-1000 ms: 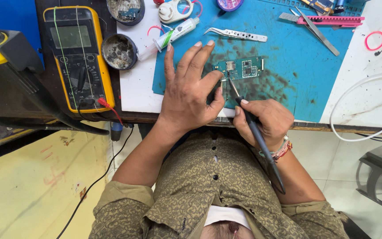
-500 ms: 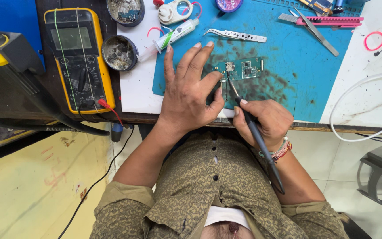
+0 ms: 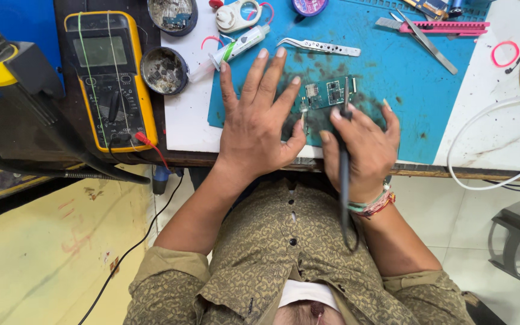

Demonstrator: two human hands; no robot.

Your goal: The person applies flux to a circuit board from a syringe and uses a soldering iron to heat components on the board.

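1. Soldering iron (image 3: 344, 162): dark, slender; long axis runs near-vertical in view, tip pointing away from the person onto the circuit board, cord end trailing toward the chest.
2. Right hand (image 3: 362, 147): clenched around the iron's handle.
3. Circuit board (image 3: 325, 94): small, green, lying flat on the blue work mat (image 3: 392, 78), long axis left-right.
4. Left hand (image 3: 257, 120): released, fingers spread, palm pressed flat on the mat beside the board.
5. Round tin (image 3: 164, 70): holds dark grey residue; beside the yellow multimeter (image 3: 111, 78).
6. Second round tin (image 3: 173, 15): holds small scraps, partly cut off.
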